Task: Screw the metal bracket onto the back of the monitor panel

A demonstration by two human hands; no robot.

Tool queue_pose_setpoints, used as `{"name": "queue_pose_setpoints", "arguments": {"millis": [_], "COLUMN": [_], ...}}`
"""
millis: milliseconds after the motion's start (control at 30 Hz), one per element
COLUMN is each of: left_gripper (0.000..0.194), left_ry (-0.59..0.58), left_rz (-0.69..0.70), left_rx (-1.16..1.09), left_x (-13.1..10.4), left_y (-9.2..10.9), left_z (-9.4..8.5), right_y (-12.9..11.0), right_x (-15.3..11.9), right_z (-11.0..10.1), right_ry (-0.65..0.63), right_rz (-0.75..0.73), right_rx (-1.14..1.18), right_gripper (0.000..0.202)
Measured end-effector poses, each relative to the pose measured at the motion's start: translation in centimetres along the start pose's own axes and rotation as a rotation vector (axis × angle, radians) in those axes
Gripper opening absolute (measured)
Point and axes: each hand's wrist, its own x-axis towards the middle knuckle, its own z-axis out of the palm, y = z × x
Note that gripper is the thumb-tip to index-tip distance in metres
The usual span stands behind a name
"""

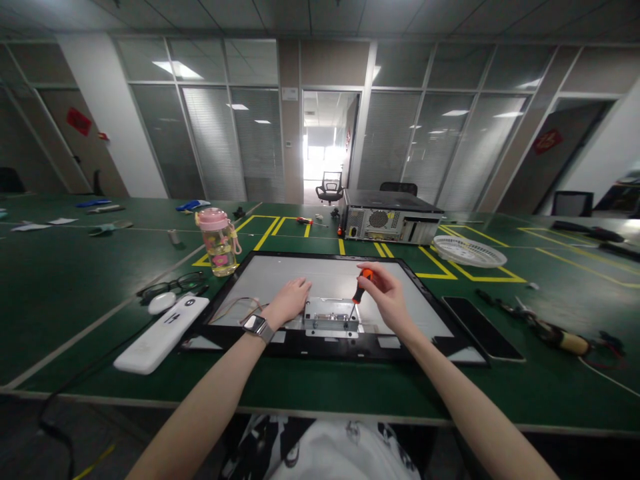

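Observation:
A flat screen panel (400, 283) with a black frame lies on the green table in front of me. On its near middle part sits a silver metal bracket (320, 310). My right hand (383, 293) grips a screwdriver (367, 275) with an orange and black handle. The tool leans, and its tip meets the bracket's right end; whether it sits in a screw is too small to tell. My left hand (290, 301), with a watch on the wrist, lies flat with fingers stretched out on the panel and the bracket's left edge. Thin wires (240, 303) run over the panel's left side.
Left of the panel are a white power bank (163, 333), glasses (173, 285) and a pink-lidded bottle (218, 243). Behind it stand a computer case (390, 217) and a white basket (470, 252). To the right lie a black phone (483, 328) and wired parts (560, 337).

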Motion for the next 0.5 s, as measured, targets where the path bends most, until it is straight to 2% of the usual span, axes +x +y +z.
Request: {"name": "queue_pose_setpoints", "arguments": {"millis": [200,367,500], "left_gripper": [0.032,0.033,0.034], "left_ry": [-0.002,-0.006,-0.004], "left_rz": [0.007,0.004,0.000], "left_rx": [0.006,0.007,0.001], "left_x": [-0.03,-0.07,-0.10], "left_y": [0.09,0.10,0.08], "left_z": [-0.21,-0.21,-0.21], "right_y": [0.02,-0.26,0.19], "right_x": [-0.01,0.19,0.48], "right_z": [-0.22,0.05,0.22], "right_ry": [-0.090,0.023,0.100], "right_rz": [0.023,0.027,0.165], "right_rx": [0.102,0.059,0.214], "right_gripper": [0.031,0.019,0.024]}}
